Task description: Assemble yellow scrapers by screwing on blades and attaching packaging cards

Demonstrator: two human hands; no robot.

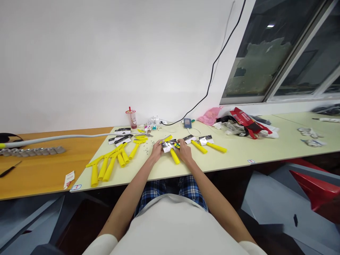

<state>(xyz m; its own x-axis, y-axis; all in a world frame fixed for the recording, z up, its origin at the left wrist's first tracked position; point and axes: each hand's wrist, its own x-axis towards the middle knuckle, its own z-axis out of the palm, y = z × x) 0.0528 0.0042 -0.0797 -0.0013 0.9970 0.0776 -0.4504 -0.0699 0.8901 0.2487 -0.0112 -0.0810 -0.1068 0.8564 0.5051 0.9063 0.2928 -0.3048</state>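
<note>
Between my hands on the pale table lies a yellow plastic-handled tool [174, 156] with a black-and-white card [168, 145] across its head. My left hand [156, 151] grips the card's left end, fingers closed. My right hand [185, 151] is closed around a small green-and-yellow tool handle [176, 145] at the card's right side; its tip is hidden. Just beyond the card shows another yellow piece [168, 138]. Two more carded yellow tools, a nearer one [199, 147] and a farther one [216, 147], lie to the right.
Several bare yellow T-shaped handles [109, 166] are piled left, near stacked cards [123, 140] and scissors or pliers. Small metal bits [146, 149] are scattered about. At the back stand a cup with a straw [132, 118], a power strip [154, 121] and a blue device [187, 123]. Bags [245, 122] lie right.
</note>
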